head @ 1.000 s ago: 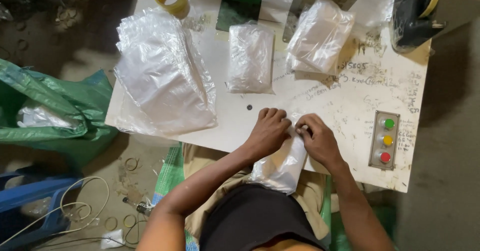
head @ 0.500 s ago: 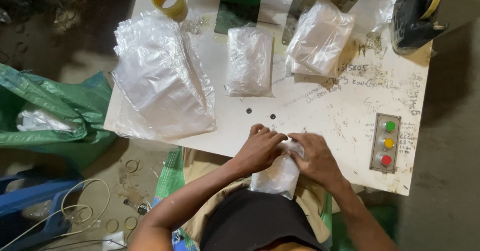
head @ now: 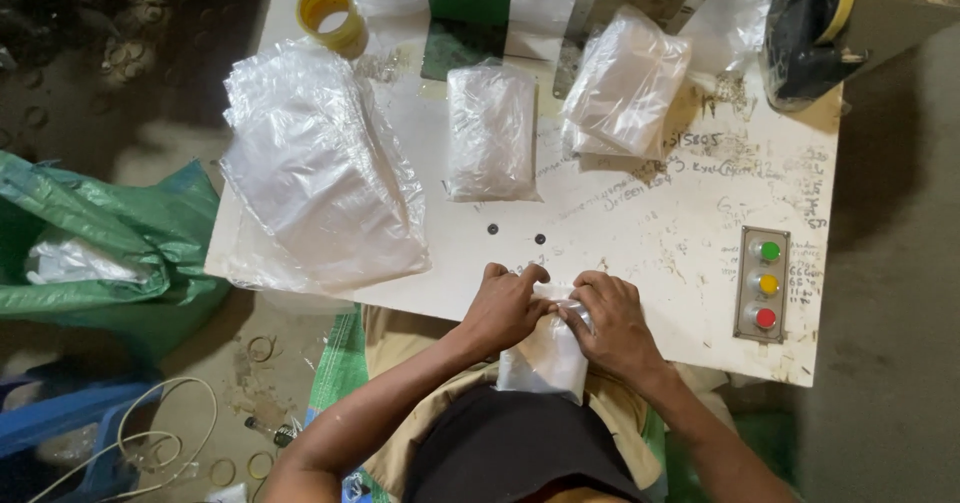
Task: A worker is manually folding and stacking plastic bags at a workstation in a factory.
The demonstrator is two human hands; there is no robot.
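Packing workshop: scribbled worktable [head: 650, 213], push-button panel [head: 766, 284], stacked plastic bags [head: 320, 173]

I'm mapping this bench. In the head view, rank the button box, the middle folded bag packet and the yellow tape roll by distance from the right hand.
From the right hand:
1. Button box, to its right.
2. Middle packet, up the table.
3. Tape roll, far left corner.

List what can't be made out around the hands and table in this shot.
- Head view: the filled plastic bag's top edge is covered by the left hand and right hand.
- The bag's contents: too pale and blurred to identify.
- The black device at the table's far corner is cut off by the top edge.
- The tape roll is partly cut off too.
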